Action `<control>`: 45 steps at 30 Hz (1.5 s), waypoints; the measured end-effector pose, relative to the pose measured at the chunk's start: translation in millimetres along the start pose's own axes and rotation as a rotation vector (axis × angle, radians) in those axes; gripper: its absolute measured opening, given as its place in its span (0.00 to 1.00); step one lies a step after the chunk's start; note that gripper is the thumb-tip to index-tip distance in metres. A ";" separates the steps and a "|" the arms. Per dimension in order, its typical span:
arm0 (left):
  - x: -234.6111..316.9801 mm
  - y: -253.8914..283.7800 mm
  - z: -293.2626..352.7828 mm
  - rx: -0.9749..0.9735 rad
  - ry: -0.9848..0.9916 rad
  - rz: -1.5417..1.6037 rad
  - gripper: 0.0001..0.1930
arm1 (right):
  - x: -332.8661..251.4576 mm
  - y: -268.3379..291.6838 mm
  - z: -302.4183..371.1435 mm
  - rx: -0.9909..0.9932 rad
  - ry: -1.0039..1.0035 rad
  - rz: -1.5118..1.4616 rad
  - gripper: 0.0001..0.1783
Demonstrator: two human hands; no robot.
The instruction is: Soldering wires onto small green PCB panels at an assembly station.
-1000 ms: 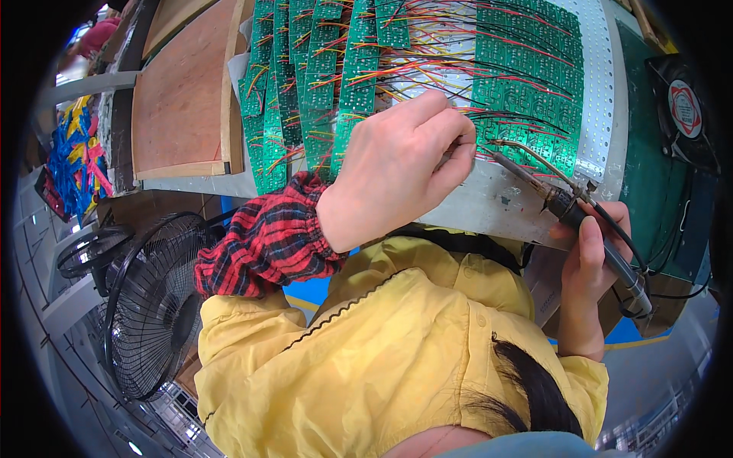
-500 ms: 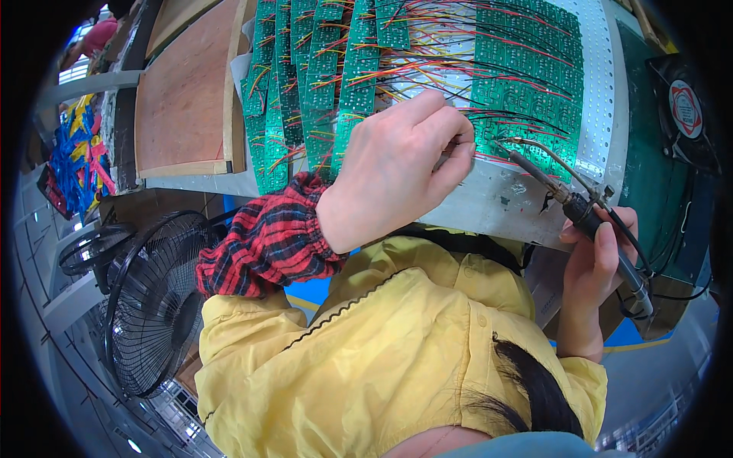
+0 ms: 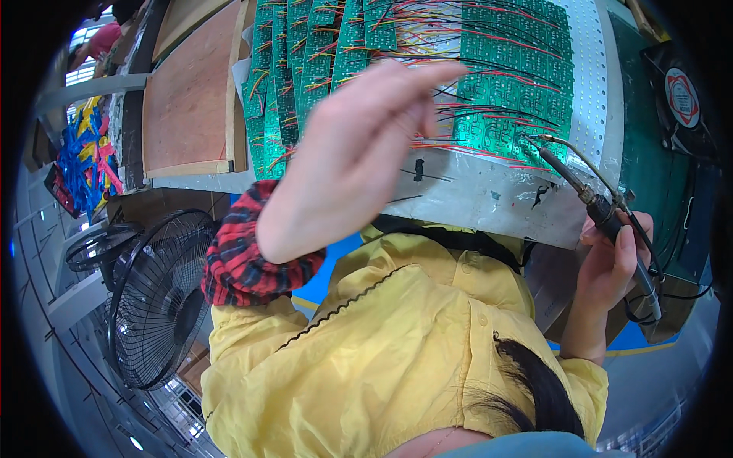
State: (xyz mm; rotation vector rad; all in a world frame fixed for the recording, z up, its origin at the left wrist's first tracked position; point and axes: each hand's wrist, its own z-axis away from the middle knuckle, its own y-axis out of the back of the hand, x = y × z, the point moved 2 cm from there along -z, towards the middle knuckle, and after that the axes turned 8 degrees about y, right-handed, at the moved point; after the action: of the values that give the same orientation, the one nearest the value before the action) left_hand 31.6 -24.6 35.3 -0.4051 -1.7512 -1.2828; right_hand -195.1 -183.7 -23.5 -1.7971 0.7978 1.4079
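My right hand (image 3: pixel 617 248) is closed around the handle of a soldering iron (image 3: pixel 607 217) with a thin feed tube along it. The iron's tip rests at or just above the near right part of a green circuit board panel (image 3: pixel 519 80). Blurred by motion, my left hand (image 3: pixel 351 145) hovers over the near ends of the boards to the left. Its index finger stretches out to the right and nothing shows in its grasp. Beneath and beyond it lie several long green board strips (image 3: pixel 317 65) with red, black and yellow wires (image 3: pixel 427 38).
A perforated metal plate (image 3: pixel 588 84) lies under the panel's right side. A black fan unit (image 3: pixel 679 99) stands at the far right. Wooden trays (image 3: pixel 187 95) and bundled coloured wires (image 3: pixel 88 153) are at left, above a black floor fan (image 3: pixel 160 298). A small black piece (image 3: pixel 418 169) lies near the table edge.
My left hand has moved left from the panel's edge, and its index finger has straightened. The right hand and iron have shifted slightly right in the view, along with the panel's tilt.
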 end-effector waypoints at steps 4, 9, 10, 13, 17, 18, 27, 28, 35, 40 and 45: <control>7.5 -29.7 -1.3 0.090 -0.009 -0.117 0.10 | 0.9 5.2 1.9 0.013 -0.006 -0.011 0.16; -3.2 -46.8 0.2 0.169 -0.154 -0.341 0.05 | -4.8 -0.1 2.6 -0.030 -0.067 0.036 0.16; -5.2 -47.9 0.1 0.168 -0.153 -0.339 0.05 | -4.8 -2.5 3.6 -0.037 -0.066 0.022 0.15; -8.1 -48.5 -2.3 0.169 -0.153 -0.318 0.05 | -6.9 -8.1 3.2 -0.054 -0.087 0.046 0.13; -10.6 -49.2 -2.9 0.149 -0.122 -0.293 0.05 | -6.8 -10.2 1.2 -0.065 -0.085 0.043 0.12; -11.0 -49.7 -2.3 0.168 -0.173 -0.342 0.05 | -7.0 -10.4 1.6 -0.067 -0.088 0.046 0.12; -12.0 -53.5 -1.9 0.233 -0.191 -0.358 0.06 | -8.1 -12.3 1.3 -0.113 -0.101 0.069 0.11; -11.9 -53.7 -2.0 0.233 -0.191 -0.358 0.06 | -8.7 -12.4 1.4 -0.124 -0.111 0.076 0.11; -11.3 -54.9 -1.8 0.250 -0.209 -0.364 0.05 | -8.7 -12.8 3.7 -0.114 -0.105 0.093 0.10; -11.3 -55.7 -0.3 0.263 -0.226 -0.366 0.06 | -9.1 -12.7 4.0 -0.132 -0.101 0.106 0.10; -12.5 -57.2 -0.7 0.267 -0.226 -0.366 0.05 | -5.9 -12.6 3.4 -0.024 -0.076 0.147 0.12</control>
State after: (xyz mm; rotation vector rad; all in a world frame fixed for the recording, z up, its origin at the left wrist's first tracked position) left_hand -1.3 -45.6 -8.4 -0.0773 -2.2318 -1.2630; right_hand -187.9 -173.6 -16.3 -1.7204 0.8914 1.5766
